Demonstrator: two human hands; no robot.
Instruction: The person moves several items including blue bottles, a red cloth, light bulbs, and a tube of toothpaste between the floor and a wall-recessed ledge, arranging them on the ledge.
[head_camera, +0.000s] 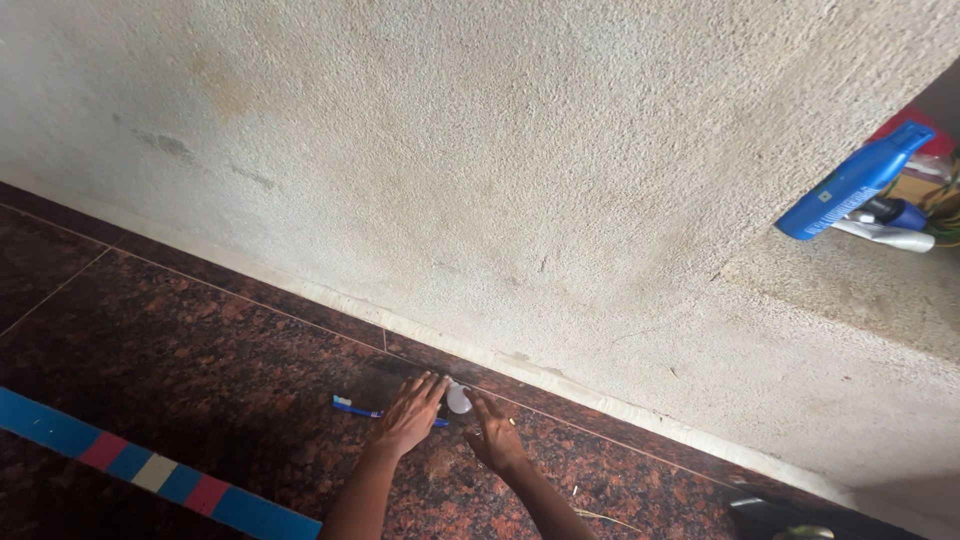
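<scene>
A small whitish bottle-like object (458, 398) lies on the dark speckled stone floor (200, 380) near the foot of the wall, right between the two hands' fingertips, the right hand (495, 435) touching or nearly so. The left hand (412, 412) lies flat, fingers spread, over a blue toothbrush (355, 407) whose long axis runs left to right. The right hand's fingers are loosely open, holding nothing.

Tilted in a wall niche at upper right: a tall blue plastic bottle (852, 183) with a small yellow-and-green label patch (826, 196) and pale lettering along its side. Beside it, just beneath: a white tube-shaped container (893, 237), lying flat.
</scene>
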